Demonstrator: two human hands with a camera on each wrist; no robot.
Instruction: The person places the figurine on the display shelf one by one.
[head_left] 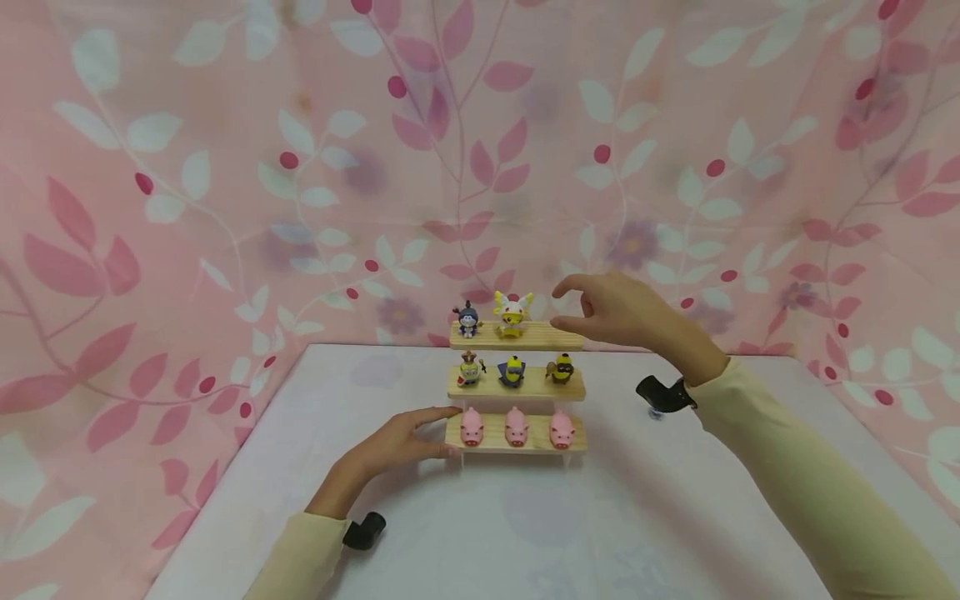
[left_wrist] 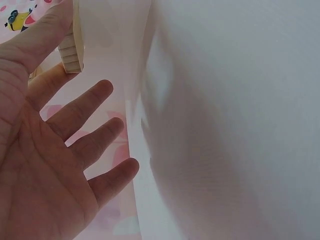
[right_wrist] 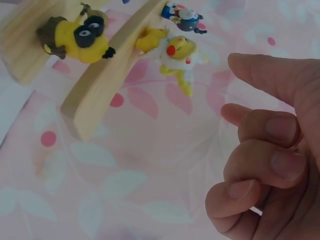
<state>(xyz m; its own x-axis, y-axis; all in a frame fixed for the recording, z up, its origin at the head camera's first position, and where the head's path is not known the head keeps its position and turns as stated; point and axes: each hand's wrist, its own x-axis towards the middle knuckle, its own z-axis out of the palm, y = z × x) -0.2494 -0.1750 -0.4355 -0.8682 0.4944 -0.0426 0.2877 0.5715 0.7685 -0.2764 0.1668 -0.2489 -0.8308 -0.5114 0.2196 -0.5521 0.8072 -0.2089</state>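
Observation:
A three-step display stand with wooden boards stands on the table. My left hand (head_left: 397, 442) pinches the left end of the bottom board (head_left: 539, 435) between thumb and index finger; its other fingers spread free in the left wrist view. Three pink toy pigs (head_left: 516, 427) sit on that board. The middle board (head_left: 536, 389) carries three yellow minion figures (head_left: 513, 372). On the top board (head_left: 555, 337) are a dark-haired figure (head_left: 468, 320) and a yellow figure in a white hood (head_left: 512, 316). My right hand (head_left: 618, 310) hovers by its right end, thumb and index apart, holding nothing.
A white cloth covers the table (head_left: 525, 525). A pink curtain with a leaf pattern (head_left: 480, 183) hangs close behind the stand. Black wrist cameras (head_left: 663, 393) are worn on both wrists. Something small and blurred lies under the right one.

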